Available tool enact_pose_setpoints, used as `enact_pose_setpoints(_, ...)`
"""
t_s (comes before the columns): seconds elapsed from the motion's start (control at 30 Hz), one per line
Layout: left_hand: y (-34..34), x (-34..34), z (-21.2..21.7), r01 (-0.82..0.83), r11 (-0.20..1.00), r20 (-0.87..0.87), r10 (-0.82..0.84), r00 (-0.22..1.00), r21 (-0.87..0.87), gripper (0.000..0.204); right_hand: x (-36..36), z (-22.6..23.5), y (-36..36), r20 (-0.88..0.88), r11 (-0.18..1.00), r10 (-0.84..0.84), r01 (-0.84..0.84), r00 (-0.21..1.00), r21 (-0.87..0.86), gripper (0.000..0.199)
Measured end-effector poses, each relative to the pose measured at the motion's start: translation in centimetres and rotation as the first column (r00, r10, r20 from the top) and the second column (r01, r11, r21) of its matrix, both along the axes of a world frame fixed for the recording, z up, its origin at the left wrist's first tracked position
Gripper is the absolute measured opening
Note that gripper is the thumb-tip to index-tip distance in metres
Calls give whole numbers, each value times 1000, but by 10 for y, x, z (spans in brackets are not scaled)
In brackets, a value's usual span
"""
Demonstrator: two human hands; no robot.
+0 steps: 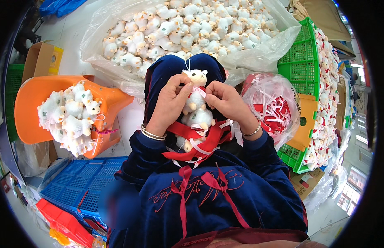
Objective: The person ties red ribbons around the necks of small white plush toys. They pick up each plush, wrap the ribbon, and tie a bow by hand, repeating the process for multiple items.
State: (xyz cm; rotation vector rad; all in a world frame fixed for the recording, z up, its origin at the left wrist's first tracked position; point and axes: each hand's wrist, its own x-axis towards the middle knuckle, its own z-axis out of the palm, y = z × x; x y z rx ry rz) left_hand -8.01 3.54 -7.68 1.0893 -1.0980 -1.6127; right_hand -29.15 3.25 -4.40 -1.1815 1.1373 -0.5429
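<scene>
A small white plush lamb (196,100) stands upright above my lap, its head away from me and a thin white loop on top. My left hand (172,99) is closed on the lamb's left side at the neck. At the other side of the neck, my right hand (228,102) pinches a pale pink ribbon (198,91); a bit of red shows beside it. My fingertips hide part of the neck. Another white plush lamb (199,119) lies just below, among red ribbons (183,156) and white strips on my lap.
Beyond my knees, a large see-through bag (97,53) holds many plush lambs. An orange chair (29,107) on the left bears several more. To the right are a bag of red and white ribbons (278,111) and a green crate (297,62). A blue crate (82,180) stands near left.
</scene>
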Motion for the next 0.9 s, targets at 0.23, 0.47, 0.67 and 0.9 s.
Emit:
enact_pose_setpoints(0.23, 4, -3, 1, -61, 992, -56, 67, 996, 109, 12, -7, 9, 2, -50, 998, 59, -58, 997, 30, 12)
enact_pose_setpoints(0.47, 10, -9, -4, -88, 982, -125, 110, 986, 170, 15, -13, 6, 0, -298, 986, 15, -64, 954, -154, 12)
enact_pose_setpoints(0.67, 11, -9, 0, -114, 981, -93, 130, 987, 159, 19, -1, 17, 7, -296, 839, -337, 143, 894, -526, 11)
enact_pose_setpoints(0.9, 6, -10, 7, -105, 973, -79, 123, 989, 204, 19, 12, 25, 21, -362, 943, -194, 72, 912, -324, 19)
